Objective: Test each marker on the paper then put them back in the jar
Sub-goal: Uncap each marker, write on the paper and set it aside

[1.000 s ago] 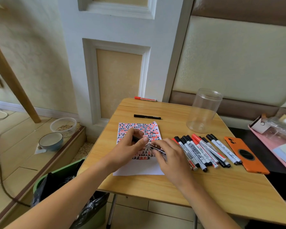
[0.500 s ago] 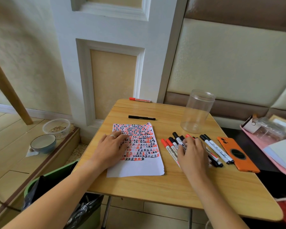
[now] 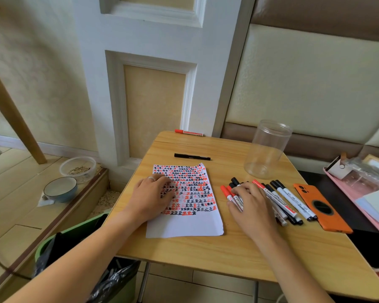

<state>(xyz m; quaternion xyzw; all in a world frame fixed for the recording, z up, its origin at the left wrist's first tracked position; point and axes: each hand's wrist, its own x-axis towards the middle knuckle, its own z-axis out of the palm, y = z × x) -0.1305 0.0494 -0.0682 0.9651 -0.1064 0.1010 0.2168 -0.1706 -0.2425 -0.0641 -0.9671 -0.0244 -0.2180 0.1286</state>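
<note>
A white paper [image 3: 190, 224] covered with red and black marks lies on the wooden table [image 3: 228, 248]. My left hand [image 3: 150, 196] rests flat on the paper's left edge, a ring on one finger. To the right lies a row of several red- and black-capped markers [image 3: 291, 200]. My right hand [image 3: 251, 206] lies over the left part of that row, fingers curling onto the markers. An empty clear plastic jar [image 3: 266, 149] stands upright behind the markers. A black pen [image 3: 192, 157] and a red marker [image 3: 188, 132] lie apart at the table's far side.
An orange phone [image 3: 322, 207] lies right of the markers. A pink tray [image 3: 359, 193] with packets sits at the far right. A green bin [image 3: 74, 254] with a black bag stands below the table's left edge. Two bowls [image 3: 60, 189] sit on the floor at left.
One second ago both hands held a marker over the paper. The left hand then settled flat on the paper, and the right hand moved right onto the marker row, where it stays.
</note>
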